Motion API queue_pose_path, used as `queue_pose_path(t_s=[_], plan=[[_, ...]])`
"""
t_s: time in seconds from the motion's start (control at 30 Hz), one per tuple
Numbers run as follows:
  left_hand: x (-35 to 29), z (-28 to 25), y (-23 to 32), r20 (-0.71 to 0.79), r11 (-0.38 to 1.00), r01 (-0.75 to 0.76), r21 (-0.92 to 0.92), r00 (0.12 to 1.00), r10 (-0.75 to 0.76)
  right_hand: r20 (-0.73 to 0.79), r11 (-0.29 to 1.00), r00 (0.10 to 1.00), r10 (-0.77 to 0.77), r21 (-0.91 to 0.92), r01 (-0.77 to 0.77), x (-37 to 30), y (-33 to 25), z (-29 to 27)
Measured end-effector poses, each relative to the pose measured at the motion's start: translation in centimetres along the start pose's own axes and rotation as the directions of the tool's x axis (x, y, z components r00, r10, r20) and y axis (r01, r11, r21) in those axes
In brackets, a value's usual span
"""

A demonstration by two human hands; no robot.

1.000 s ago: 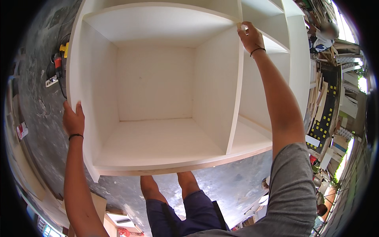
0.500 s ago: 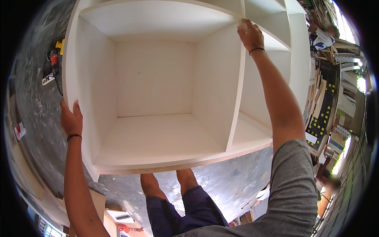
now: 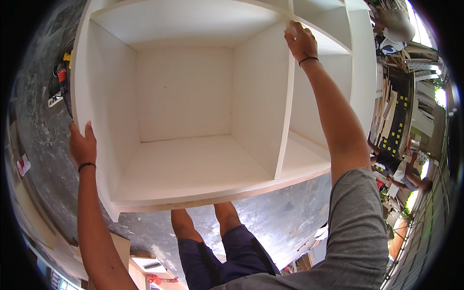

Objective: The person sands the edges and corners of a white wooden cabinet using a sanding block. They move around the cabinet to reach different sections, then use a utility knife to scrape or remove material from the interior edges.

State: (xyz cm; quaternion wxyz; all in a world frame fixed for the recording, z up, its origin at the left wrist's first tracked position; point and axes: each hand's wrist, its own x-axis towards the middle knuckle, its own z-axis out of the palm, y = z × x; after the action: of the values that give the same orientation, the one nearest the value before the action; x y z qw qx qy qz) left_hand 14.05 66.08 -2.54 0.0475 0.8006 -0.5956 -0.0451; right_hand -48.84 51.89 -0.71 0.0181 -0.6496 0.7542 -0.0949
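Note:
In front of me is a large white shelving cabinet (image 3: 183, 92) with open compartments, its biggest one facing me. My left hand (image 3: 83, 145) is closed around the front edge of its left side panel, thumb on the inner side. Up at the corner where the divider (image 3: 284, 116) meets the upper shelf (image 3: 193, 21), my right hand (image 3: 302, 42) has its fingers bent in a pinch. Something small and pale shows between those fingers; its kind is unclear. The fingertips are at the white front edge.
A red and black power tool (image 3: 62, 77) and a white power strip (image 3: 55, 99) lie on the grey floor (image 3: 43, 154) at left. My legs stand close to the cabinet's lower edge. Stacked boards (image 3: 384, 118) and other people are at the right.
The cabinet and both my hands sit slightly farther left in view. Both hands keep about the same places on the cabinet. At the right, people in the background have shifted.

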Motion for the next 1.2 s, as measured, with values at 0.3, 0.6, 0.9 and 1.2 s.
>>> queue_pose_path(t_s=[0.3, 0.6, 0.9, 1.2], plan=[[0.0, -0.4, 0.5, 0.033, 0.999, 0.041, 0.022, 0.999, -0.042, -0.021, 1.0, 1.0, -0.003, 0.003, 0.003, -2.1, -0.4, -0.4], [-0.4, -0.1, 0.0, 0.02, 1.0, 0.011, 0.021, 1.0, -0.011, -0.002, 1.0, 1.0, -0.004, 0.016, 0.005, -5.2, -0.8, -1.3], [-0.7, -0.4, -0.3, -0.001, 0.999, -0.023, 0.032, 1.0, 0.023, -0.006, 0.999, 1.0, -0.018, 0.045, 0.018, -8.6, -0.8, -1.8], [0.5, 0.6, -0.7, -0.01, 1.0, -0.025, 0.019, 1.0, 0.025, -0.019, 0.999, 0.999, -0.04, 0.031, 0.04, -11.6, -0.9, -1.7]])
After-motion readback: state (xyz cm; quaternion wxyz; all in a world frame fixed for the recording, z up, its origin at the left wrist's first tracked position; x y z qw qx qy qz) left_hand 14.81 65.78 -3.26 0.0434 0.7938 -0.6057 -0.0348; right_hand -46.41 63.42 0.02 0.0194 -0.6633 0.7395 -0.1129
